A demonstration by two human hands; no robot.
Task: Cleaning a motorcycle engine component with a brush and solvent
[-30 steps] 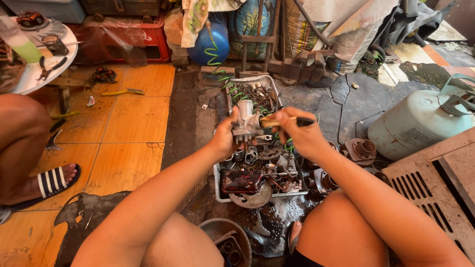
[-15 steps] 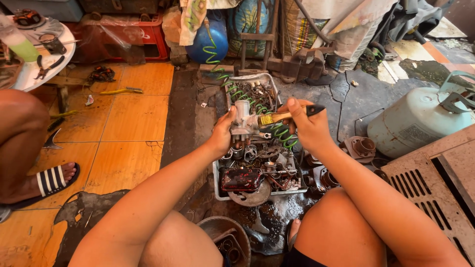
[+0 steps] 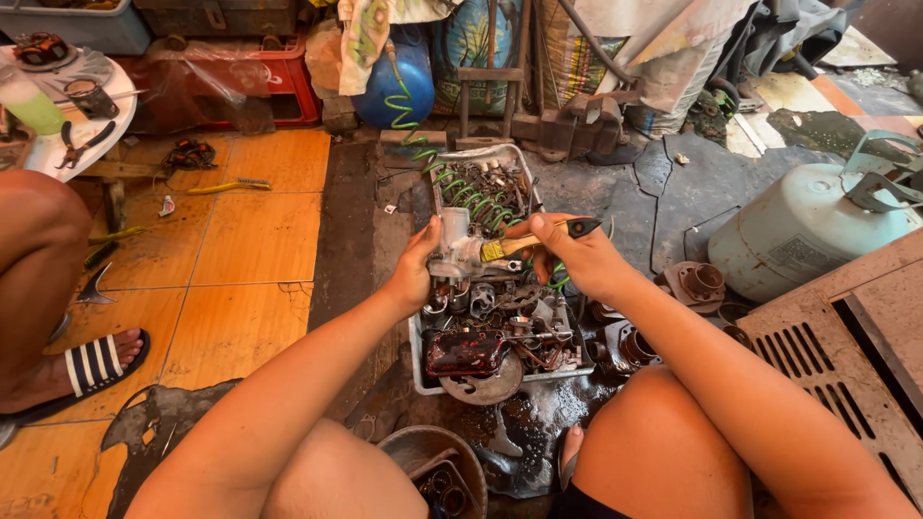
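The left hand (image 3: 415,274) is closed around a pale metal part (image 3: 454,245), held upright over the tray (image 3: 416,351) of greasy parts. The right hand (image 3: 577,258) pinches a paintbrush (image 3: 534,240); its handle runs nearly level, rightward from the part, with the bristles touching the part's right side.

two hands (image 3: 413,274), one paintbrush (image 3: 524,245)
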